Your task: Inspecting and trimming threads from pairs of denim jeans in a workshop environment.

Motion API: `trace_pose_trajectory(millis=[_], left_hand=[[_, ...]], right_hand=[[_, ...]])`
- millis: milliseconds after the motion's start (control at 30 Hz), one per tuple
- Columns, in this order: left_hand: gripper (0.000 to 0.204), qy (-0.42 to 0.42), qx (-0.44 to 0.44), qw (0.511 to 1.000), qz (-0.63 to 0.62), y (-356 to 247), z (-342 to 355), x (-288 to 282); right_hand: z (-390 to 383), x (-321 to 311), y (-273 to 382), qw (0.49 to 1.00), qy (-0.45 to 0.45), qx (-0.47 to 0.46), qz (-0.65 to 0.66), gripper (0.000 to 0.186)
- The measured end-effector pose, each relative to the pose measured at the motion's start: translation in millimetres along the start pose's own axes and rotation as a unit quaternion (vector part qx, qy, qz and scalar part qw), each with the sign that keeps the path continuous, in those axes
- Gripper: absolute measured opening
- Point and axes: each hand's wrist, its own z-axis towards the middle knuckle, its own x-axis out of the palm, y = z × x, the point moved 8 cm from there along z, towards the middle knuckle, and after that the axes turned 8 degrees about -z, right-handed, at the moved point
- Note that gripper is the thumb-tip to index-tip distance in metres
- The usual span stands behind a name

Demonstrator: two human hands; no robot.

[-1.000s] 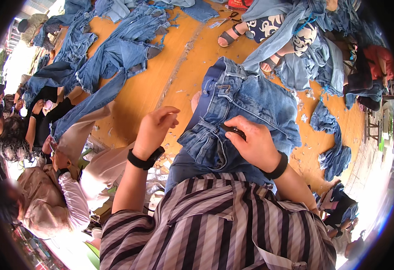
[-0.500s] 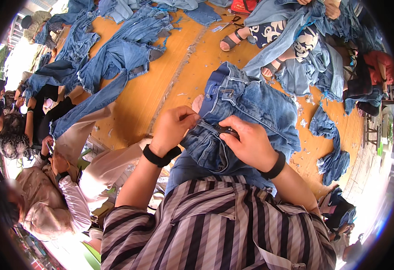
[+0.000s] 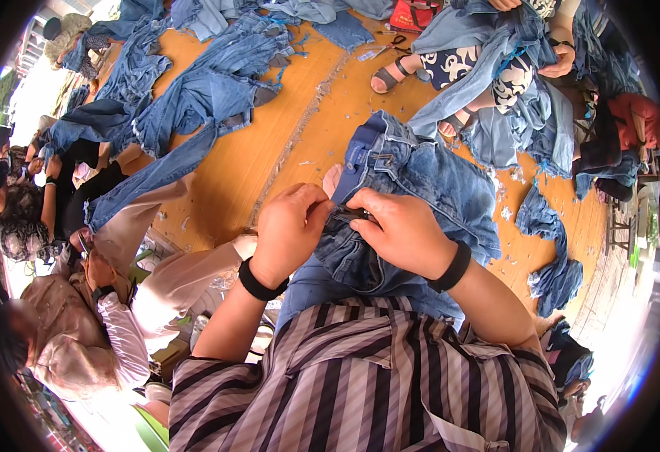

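Observation:
A pair of blue denim jeans (image 3: 447,181) lies bunched across my lap, its darker waistband lining (image 3: 354,160) turned up towards the far side. My left hand (image 3: 288,232) is closed in a pinch on the jeans' edge near the waistband. Close beside it, my right hand (image 3: 413,235) is closed around a small black-handled tool (image 3: 363,215), mostly hidden by the fingers. The tool's tip is at the denim between both hands, and I cannot make out its exact kind.
Piles of denim (image 3: 194,98) cover the wooden platform (image 3: 269,128) at the far left. A co-worker's sandalled foot (image 3: 390,74) and denim-draped legs are at the far right. Black-handled scissors (image 3: 398,42) lie beyond. Another person (image 3: 81,324) sits close at my left.
Both my hands have come closer together at the waistband. My right hand has shifted slightly left with the tool, which is now more covered. At the far right, a co-worker's hand has come lower.

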Motion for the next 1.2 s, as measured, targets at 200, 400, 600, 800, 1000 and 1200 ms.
trace_pose_trajectory(millis=[200, 400, 600, 800, 1000, 1200], left_hand=[[0.009, 0.0, 0.048, 0.998, 0.043, -7.9, 1.8, -1.9], [0.006, -0.004, 0.099, 0.991, 0.089, -17.6, 2.9, -1.6], [0.006, -0.023, 0.091, 0.992, 0.087, -12.7, 4.4, -8.6], [0.01, -0.072, 0.062, 0.991, 0.099, -0.7, 8.2, -29.2], [0.015, -0.023, -0.07, 0.944, 0.322, 73.1, 8.5, -45.9], [0.016, 0.095, -0.08, 0.992, -0.036, 14.5, 36.5, 23.8]], right_hand=[[4.8, 1.4, 4.8, 0.999, -0.017, -0.03, -0.017, 0.019], [15.0, 0.5, 15.0, 0.993, 0.01, -0.08, -0.089, 0.012], [19.0, -6.8, 16.7, 0.993, 0.021, -0.063, -0.093, 0.013], [13.8, -15.9, 6.4, 0.999, -0.009, -0.031, -0.037, 0.02], [-46.8, -51.4, -89.0, 0.959, -0.208, 0.161, 0.1, 0.023], [-67.9, -39.4, -93.1, 0.95, -0.238, 0.162, 0.125, 0.025]])
